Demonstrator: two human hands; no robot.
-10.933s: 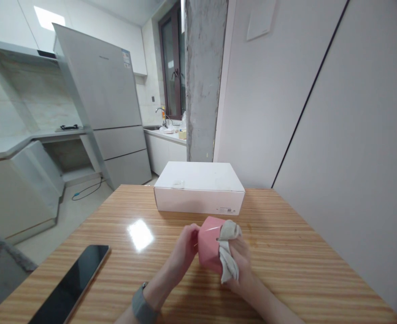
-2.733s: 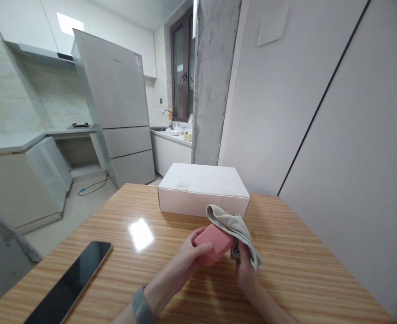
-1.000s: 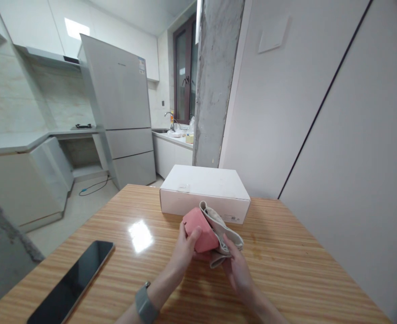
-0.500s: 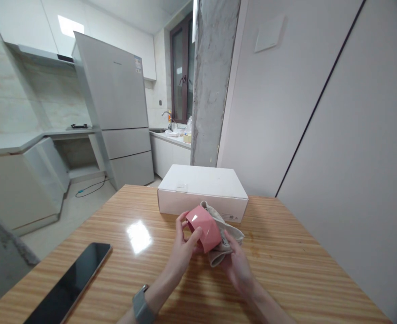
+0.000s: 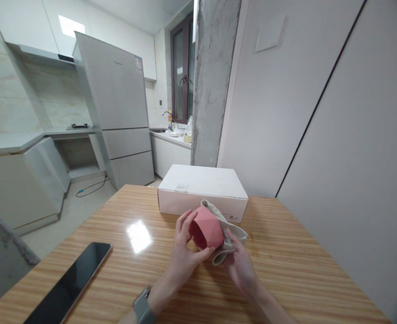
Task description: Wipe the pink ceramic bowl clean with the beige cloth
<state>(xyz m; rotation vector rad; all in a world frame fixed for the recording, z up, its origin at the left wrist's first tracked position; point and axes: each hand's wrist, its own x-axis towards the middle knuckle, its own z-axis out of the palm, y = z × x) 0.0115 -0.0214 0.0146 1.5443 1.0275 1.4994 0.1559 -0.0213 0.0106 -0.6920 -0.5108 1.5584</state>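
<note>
A pink faceted pot or cup [image 5: 212, 227], hollow and tilted so its opening faces left toward me, is held just above the table. My left hand [image 5: 187, 252] grips its rim, fingers at the top and thumb at the lower edge. Against the far right side of the pink vessel lies a grey-beige cloth [image 5: 234, 231], folded and bunched. My right hand [image 5: 241, 263] is closed on this cloth, its thumb on top and its other fingers mostly hidden below, pressing it to the vessel's base.
A white box [image 5: 201, 182] stands on the wooden table [image 5: 286, 270] just behind my hands. At the left lies a black phone [image 5: 70, 283]. A refrigerator [image 5: 117, 90], counters and a sink [image 5: 158, 130] are beyond the table; a pale wall rises at right.
My left hand has turned the pink vessel, so its opening shows more and its facets have shifted. The left thumb has moved down to the lower rim. My right hand and the cloth shifted slightly right.
</note>
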